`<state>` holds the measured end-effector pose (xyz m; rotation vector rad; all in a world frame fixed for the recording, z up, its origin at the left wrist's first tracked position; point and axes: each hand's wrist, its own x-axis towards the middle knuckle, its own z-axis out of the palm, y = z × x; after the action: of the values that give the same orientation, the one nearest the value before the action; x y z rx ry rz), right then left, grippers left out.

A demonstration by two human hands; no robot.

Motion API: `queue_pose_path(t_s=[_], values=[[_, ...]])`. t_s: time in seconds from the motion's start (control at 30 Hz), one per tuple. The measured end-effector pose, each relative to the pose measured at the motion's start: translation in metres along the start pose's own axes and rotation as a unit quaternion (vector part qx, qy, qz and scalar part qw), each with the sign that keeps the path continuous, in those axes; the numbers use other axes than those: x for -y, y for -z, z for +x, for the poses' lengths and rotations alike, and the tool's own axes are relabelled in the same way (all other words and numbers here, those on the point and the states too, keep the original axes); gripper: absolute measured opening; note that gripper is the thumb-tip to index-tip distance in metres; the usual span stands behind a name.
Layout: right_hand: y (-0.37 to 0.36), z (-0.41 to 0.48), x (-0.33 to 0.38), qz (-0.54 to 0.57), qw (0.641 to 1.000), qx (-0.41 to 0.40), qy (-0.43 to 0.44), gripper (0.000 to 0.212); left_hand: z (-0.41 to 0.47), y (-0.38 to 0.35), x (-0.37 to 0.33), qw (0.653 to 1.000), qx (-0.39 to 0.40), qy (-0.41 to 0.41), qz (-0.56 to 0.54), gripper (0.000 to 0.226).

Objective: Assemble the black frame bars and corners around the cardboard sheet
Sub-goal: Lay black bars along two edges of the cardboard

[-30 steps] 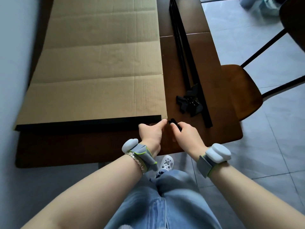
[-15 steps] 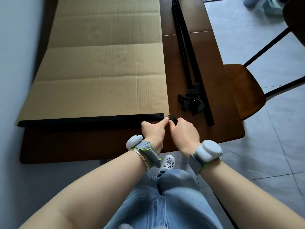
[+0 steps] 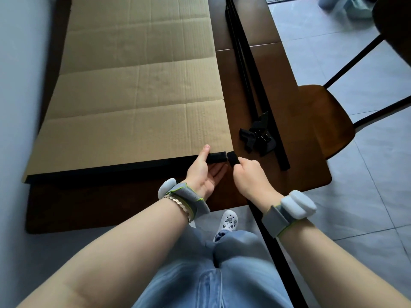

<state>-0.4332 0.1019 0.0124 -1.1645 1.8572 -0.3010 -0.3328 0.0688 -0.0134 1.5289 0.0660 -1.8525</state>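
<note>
A large cardboard sheet (image 3: 138, 94) lies on the dark wooden table (image 3: 295, 170). A black frame bar (image 3: 111, 171) runs along the sheet's near edge. My left hand (image 3: 205, 168) holds the bar's right end, thumb on top and fingers underneath. My right hand (image 3: 249, 176) pinches a small black corner piece (image 3: 232, 158) just off that bar end, with a narrow gap between them. Spare black frame bars (image 3: 251, 70) lie to the right of the cardboard, and a heap of black corner pieces (image 3: 258, 137) rests against them.
A wooden chair (image 3: 329, 121) with black legs stands at the table's right side on the tiled floor. A pale wall (image 3: 20, 85) runs along the left. Another black bar (image 3: 273, 243) slants down below the table's near edge by my right forearm.
My left hand has turned palm up under the bar's end, thumb over it. My right hand has brought the corner piece up level with that end.
</note>
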Motion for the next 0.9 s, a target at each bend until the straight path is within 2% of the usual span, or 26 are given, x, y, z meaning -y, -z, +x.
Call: queue_pose_path(t_s=[0.07,0.13,0.2,0.3,0.4,0.57,0.63,0.67,0.77,0.8,0.9], values=[[0.001,0.001,-0.005,0.134,0.991,-0.020,-0.022,0.019,0.003,0.000,0.001,1.000,0.005,0.004,-0.006,0.017],[0.000,-0.003,-0.007,0.272,0.958,-0.062,-0.071,0.020,0.003,0.000,0.001,1.000,0.013,0.014,-0.014,0.017],[-0.001,-0.005,-0.010,0.343,0.929,-0.099,-0.094,0.015,0.005,-0.001,0.000,0.999,0.026,0.024,-0.023,0.016],[-0.002,0.001,-0.009,0.298,0.939,-0.145,-0.090,0.010,0.006,-0.002,-0.001,0.998,0.040,0.034,-0.035,0.017],[-0.004,0.008,0.005,0.230,0.947,-0.209,-0.086,0.016,0.005,-0.005,-0.002,0.997,0.047,0.038,-0.044,0.018],[-0.010,0.027,0.033,0.218,0.928,-0.281,-0.110,0.019,0.005,-0.004,-0.003,0.996,0.055,0.048,-0.055,0.016],[-0.009,0.031,0.030,0.222,0.932,-0.261,-0.115,0.019,0.005,-0.003,-0.004,0.996,0.052,0.054,-0.058,0.015],[-0.009,0.031,0.026,0.258,0.928,-0.241,-0.117,0.019,0.006,-0.001,-0.005,0.995,0.050,0.058,-0.061,0.016],[-0.011,0.012,0.006,0.439,0.879,-0.138,-0.122,0.020,0.004,0.001,-0.009,0.993,0.043,0.077,-0.077,0.019],[-0.011,0.004,-0.003,0.457,0.872,-0.123,-0.124,0.016,0.003,0.001,-0.010,0.993,0.041,0.080,-0.079,0.020],[-0.015,-0.020,-0.025,0.418,0.895,-0.110,-0.106,0.014,0.001,0.000,-0.010,0.992,0.036,0.081,-0.089,0.020]])
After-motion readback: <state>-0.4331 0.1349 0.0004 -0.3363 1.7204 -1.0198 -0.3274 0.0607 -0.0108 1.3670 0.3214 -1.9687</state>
